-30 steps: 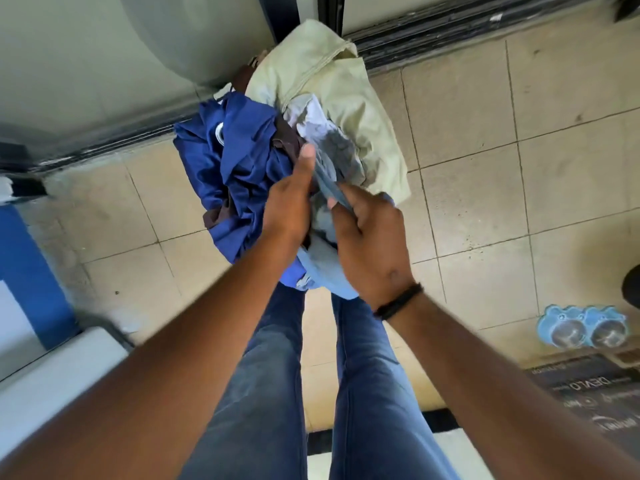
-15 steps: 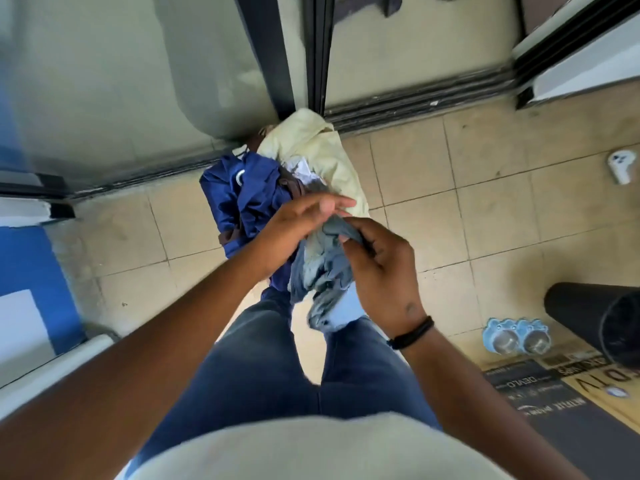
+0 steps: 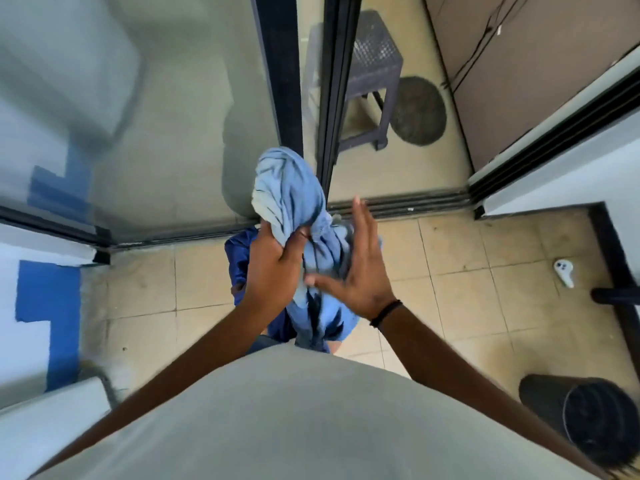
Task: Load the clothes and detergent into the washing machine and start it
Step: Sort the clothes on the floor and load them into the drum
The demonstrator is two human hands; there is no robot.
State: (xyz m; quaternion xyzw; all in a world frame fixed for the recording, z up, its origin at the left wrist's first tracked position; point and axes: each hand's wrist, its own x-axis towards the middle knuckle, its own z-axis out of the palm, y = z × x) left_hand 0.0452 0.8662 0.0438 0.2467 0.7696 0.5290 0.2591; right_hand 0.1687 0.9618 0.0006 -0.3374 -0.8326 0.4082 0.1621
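Note:
A light blue garment (image 3: 291,199) hangs bunched in the air in front of me. My left hand (image 3: 270,268) grips it around the middle, fingers curled into the cloth. My right hand (image 3: 356,271) lies flat against the garment's right side with straight, spread fingers. Below and behind my left hand a dark blue garment (image 3: 239,258) shows on the tiled floor, mostly hidden by my hands. The washing machine and detergent are not clearly in view.
A glass sliding door with a black frame (image 3: 332,98) stands straight ahead; a grey stool (image 3: 374,64) and round mat (image 3: 419,110) lie beyond it. A white controller (image 3: 563,272) lies on the tiles at right. A black bucket (image 3: 588,417) stands at lower right.
The light blue garment has been lifted out of the pile and raised. My right hand let go of it and flattened. The view has risen, and the cream garment is out of sight.

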